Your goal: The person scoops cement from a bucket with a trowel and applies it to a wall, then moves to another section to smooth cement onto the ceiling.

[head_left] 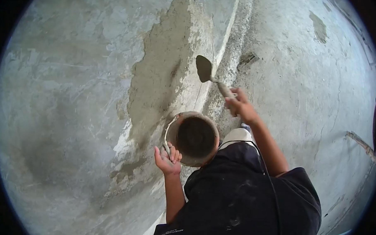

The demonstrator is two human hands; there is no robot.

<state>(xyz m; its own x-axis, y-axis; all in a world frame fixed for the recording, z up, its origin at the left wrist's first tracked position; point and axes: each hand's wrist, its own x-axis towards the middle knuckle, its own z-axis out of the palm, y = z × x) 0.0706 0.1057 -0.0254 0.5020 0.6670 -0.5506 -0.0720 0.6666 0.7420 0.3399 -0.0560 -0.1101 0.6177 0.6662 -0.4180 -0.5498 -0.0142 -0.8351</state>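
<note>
A round bucket (pixel 213 128) with dark, wet-looking contents hangs or stands close in front of my body; its base is hidden. My left hand (pixel 168 160) is closed around the bucket's handle (pixel 167 135) at the near left of the rim. In my right hand (pixel 241 107) is a pointing trowel (pixel 204 69), gripped by its handle, with the dark blade pointing up and left. The blade is held apart from the bucket, in front of the wall's lower edge. A darker, damp-looking patch of plaster (pixel 156 71) covers part of the wall on the left.
The grey wall (pixel 68 92) fills the left side and meets the concrete floor (pixel 296 92) along a pale rough strip. A small block-like piece (pixel 249 59) lies on the floor beyond the trowel. A stick-like piece (pixel 361 145) lies at far right. A cable (pixel 272 191) runs down my shirt.
</note>
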